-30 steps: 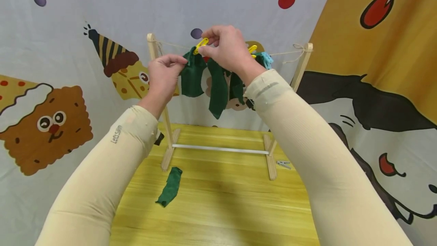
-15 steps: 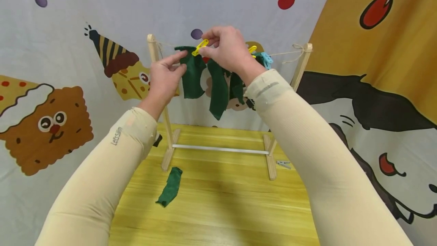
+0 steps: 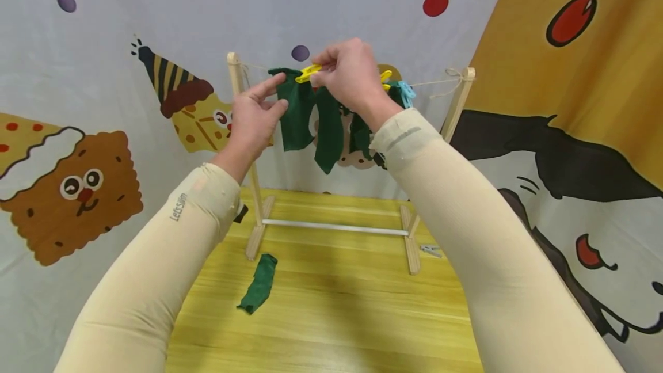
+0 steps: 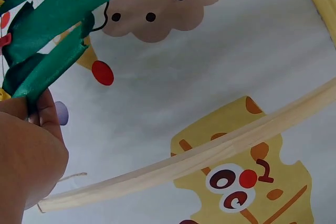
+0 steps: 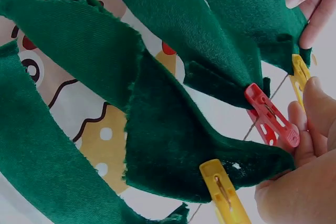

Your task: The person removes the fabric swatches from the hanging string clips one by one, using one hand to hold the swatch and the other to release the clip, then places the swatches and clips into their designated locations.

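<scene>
Left hand (image 3: 254, 117) loosening off green felt cloth strip (image 3: 295, 114), fingers now spreading beside it. I'm seeing right hand (image 3: 349, 76) pinching yellow plastic clothespin (image 3: 309, 72) at strip's 12 o'clock on string line (image 3: 435, 80). Cloth judging soft, light; gripping top edge best.

Matt green cloth (image 3: 296, 113) hung fuzzy and frayed at its edges; the yellow peg (image 3: 308, 73) was glossy plastic, the rack (image 3: 239, 108) bare pale wood, the bench (image 3: 331, 309) smooth, shiny yellow wood.

Both arms wear snug cream sleeves (image 3: 155, 269) — small grey lettering near the left cuff.
</scene>
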A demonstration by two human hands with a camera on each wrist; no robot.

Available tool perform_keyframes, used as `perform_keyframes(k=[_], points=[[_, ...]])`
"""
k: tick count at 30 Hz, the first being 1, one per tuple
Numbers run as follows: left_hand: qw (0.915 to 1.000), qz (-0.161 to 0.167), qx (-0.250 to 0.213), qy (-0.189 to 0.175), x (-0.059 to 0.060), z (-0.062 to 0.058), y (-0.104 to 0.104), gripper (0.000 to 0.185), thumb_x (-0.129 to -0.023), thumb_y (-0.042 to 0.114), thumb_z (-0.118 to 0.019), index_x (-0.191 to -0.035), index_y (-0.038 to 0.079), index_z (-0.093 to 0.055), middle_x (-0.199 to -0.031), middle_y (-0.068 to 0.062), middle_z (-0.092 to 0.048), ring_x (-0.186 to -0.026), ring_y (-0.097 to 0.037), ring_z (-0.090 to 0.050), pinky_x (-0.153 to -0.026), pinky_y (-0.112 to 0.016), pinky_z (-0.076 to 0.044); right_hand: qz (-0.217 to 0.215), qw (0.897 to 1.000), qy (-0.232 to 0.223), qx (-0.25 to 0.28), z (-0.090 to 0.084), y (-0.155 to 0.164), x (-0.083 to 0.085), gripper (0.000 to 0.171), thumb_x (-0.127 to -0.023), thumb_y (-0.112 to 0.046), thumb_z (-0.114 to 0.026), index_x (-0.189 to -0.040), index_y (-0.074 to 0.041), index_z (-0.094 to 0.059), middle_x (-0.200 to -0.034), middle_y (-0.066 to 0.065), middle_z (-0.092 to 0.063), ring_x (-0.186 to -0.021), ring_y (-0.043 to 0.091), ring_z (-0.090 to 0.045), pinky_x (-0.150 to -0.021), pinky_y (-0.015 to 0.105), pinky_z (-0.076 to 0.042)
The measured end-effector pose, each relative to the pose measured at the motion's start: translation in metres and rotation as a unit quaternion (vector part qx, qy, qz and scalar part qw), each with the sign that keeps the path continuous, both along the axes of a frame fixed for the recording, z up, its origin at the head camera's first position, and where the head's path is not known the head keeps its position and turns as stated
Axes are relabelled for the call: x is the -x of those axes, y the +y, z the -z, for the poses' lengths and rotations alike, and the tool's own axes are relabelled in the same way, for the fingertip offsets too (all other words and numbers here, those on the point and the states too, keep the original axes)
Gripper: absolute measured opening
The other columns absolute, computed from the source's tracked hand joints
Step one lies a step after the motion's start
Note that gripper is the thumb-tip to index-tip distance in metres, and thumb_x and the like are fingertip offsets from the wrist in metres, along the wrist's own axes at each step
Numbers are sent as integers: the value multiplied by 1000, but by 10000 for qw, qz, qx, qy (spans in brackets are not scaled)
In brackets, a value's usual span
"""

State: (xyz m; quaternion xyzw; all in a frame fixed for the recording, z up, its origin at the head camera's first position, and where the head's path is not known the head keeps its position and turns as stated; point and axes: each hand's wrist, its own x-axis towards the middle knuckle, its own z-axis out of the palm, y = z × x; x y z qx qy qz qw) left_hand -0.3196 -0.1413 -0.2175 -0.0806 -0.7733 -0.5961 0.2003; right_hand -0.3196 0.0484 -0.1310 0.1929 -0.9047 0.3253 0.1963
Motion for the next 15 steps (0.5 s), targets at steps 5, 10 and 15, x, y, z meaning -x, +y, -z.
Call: perform_keyframes(k=[5,10,15], points=[[10000,-7,-32,-33,-1,-1,1,46,-96,20,-66,-133,47,-58,-148,5,-50,-118,-16,-62,-102,-34,-51,17,9989,188,439,1,4,-2,30,-88,-30,-74,-117,-20,-75,-115,0,-74,-98,11,-66,-86,23,-56],[10000,4,-74,-53,-2,-2,1,46,-96,20,-66,-132,46,-59,-147,5,-52,-116,-16,-63,-103,-36,-51,-88,9952,244,948,1,9,-4,29,-86,-31,-76,-114,-21,-77,-113,0,-75,-90,11,-70,-79,23,-57],[10000,36,-17,-78,-4,0,-3,46,-96,20,-65,-134,45,-58,-148,4,-50,-112,-16,-63,-95,-30,-55,-475,9852,157,1642,-1,17,-6,34,-85,-29,-77,-117,-18,-75,-112,2,-73,-90,13,-66,-79,20,-56]])
